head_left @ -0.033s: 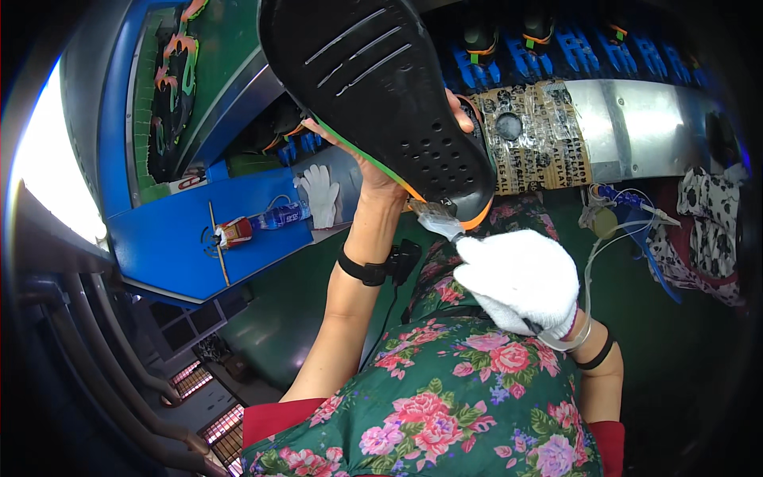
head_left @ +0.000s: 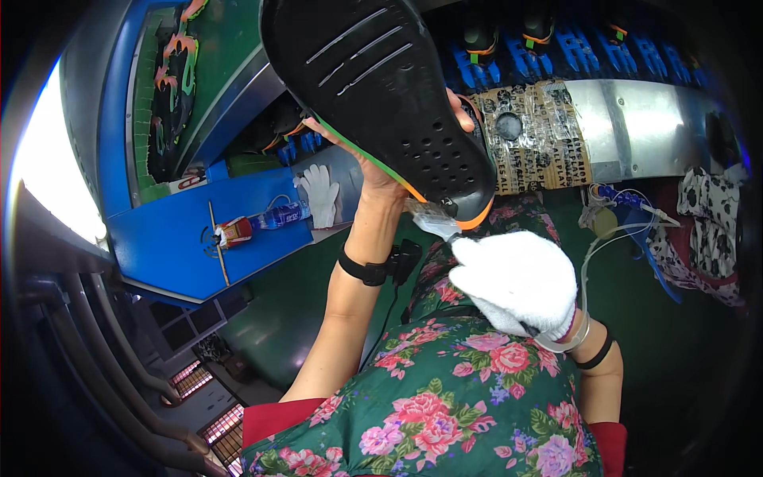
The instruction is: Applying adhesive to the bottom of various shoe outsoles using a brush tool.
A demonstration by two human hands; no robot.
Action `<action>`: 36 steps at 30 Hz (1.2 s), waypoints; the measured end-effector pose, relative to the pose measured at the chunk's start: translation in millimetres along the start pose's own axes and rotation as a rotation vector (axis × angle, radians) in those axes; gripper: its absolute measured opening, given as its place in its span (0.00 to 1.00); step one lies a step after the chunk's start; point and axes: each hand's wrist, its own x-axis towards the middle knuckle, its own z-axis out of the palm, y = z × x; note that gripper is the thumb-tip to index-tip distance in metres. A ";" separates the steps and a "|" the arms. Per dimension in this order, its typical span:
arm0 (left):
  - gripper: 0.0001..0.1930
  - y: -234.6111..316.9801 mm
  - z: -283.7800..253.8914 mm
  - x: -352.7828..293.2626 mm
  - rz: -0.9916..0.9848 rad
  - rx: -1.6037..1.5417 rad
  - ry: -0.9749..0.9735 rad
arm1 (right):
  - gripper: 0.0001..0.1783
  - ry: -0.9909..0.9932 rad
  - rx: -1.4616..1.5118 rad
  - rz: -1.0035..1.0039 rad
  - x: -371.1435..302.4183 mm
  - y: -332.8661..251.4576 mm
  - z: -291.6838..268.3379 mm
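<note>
My bare left hand [head_left: 380, 176] is closed around a shoe [head_left: 377, 95], held with its black sole facing me and its heel low. Green and orange edging shows along the shoe's side, with holes and grooves in the sole. Part of my hand is hidden behind the shoe; fingertips show at its right edge. My right hand [head_left: 520, 280], in a white knit glove, is closed on a flat brush [head_left: 435, 222], whose handle the glove hides. The bristle end lies at the heel's lower edge; I cannot tell whether it touches. A clear tube [head_left: 586, 278] runs by the right wrist.
A blue table [head_left: 179, 254] at left carries a bottle [head_left: 278, 215], a red container [head_left: 234, 232], a stick and a white glove [head_left: 319, 195]. Shoes on blue holders [head_left: 576, 49] line the back, behind a metal ledge [head_left: 628, 127] partly covered with taped cardboard. Patterned cloth [head_left: 711, 230] hangs at right.
The brush and my gloved right hand have shifted slightly left and down along the heel edge. The shoe and my left hand have hardly moved.
</note>
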 end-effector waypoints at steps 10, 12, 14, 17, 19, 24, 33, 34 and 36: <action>0.57 -10.1 -0.9 -0.1 -0.001 0.046 0.052 | 0.20 0.124 0.008 0.102 -0.5 -2.2 -8.6; 0.58 -12.8 -1.6 1.6 -0.012 0.052 0.041 | 0.21 0.119 0.000 0.060 -2.0 -3.1 -3.3; 0.57 -14.6 0.5 1.4 -0.006 0.053 0.049 | 0.22 0.165 0.051 0.047 2.7 -3.3 -5.6; 0.55 -15.7 -1.1 2.3 0.002 0.082 0.039 | 0.17 0.196 0.111 0.139 3.9 -3.2 -17.9; 0.54 -15.9 -2.6 1.9 0.002 0.109 0.020 | 0.16 0.235 0.035 0.166 -0.8 0.1 -18.9; 0.51 -14.9 -6.2 1.1 -0.003 0.126 -0.036 | 0.18 0.271 -0.050 0.162 -9.3 3.4 -12.8; 0.72 -23.1 6.0 1.8 0.000 0.099 0.160 | 0.12 0.396 0.349 0.305 -11.7 13.8 -17.5; 0.72 -21.0 3.4 1.1 0.002 0.099 0.162 | 0.12 0.394 0.349 0.305 -11.3 13.7 -16.7; 0.44 -16.9 -4.8 1.0 -0.068 0.105 -0.036 | 0.13 0.361 0.109 0.216 -9.8 13.1 -14.7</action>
